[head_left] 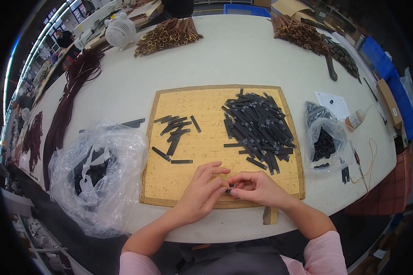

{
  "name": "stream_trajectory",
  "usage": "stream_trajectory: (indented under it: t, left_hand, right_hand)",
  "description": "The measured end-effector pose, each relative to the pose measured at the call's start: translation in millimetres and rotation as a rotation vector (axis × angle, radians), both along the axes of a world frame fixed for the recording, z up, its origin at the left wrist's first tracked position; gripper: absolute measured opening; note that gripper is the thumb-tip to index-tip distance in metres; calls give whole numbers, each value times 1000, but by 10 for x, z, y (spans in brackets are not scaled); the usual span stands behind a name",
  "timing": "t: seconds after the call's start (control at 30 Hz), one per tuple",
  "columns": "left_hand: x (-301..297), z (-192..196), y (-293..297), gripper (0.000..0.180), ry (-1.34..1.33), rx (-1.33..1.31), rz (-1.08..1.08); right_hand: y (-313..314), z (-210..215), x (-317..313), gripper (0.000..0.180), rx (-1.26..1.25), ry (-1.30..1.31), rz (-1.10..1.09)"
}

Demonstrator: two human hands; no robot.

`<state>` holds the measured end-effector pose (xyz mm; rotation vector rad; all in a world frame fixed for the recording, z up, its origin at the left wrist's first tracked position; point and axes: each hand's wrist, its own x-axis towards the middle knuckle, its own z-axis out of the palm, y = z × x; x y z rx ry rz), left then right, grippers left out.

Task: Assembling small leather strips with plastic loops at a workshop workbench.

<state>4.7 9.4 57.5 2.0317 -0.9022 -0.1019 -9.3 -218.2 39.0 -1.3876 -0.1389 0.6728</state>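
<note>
Both my hands meet over the near edge of a yellow board [206, 105] with a brown border. My left hand [205, 190] and my right hand [257, 187] pinch a small black piece [229, 188] between their fingertips; the fingers cover most of it, so its exact shape is hidden. Beyond my right hand lies a big heap of short black strips [259, 123]. Past my left hand, a smaller, looser group of black strips [174, 128] is spread on the board.
A clear plastic bag [124, 160] with black contents stands at left. On the right are a bag of black loops [323, 142], a paper sheet [333, 105] and a spool [354, 120]. Brown strap bundles [170, 36] and a white fan [120, 31] sit at the far side.
</note>
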Motion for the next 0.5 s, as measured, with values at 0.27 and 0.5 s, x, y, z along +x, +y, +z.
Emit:
stream_trajectory:
  t: [0.27, 0.5]
  left_hand:
    - [-68, -27, 5, 7, -79, 40, 25]
    - [-71, 40, 25, 19, 159, -68, 280]
  right_hand:
    - [23, -40, -6, 28, -31, 52, 18]
    - [-6, -6, 9, 30, 11, 20, -110]
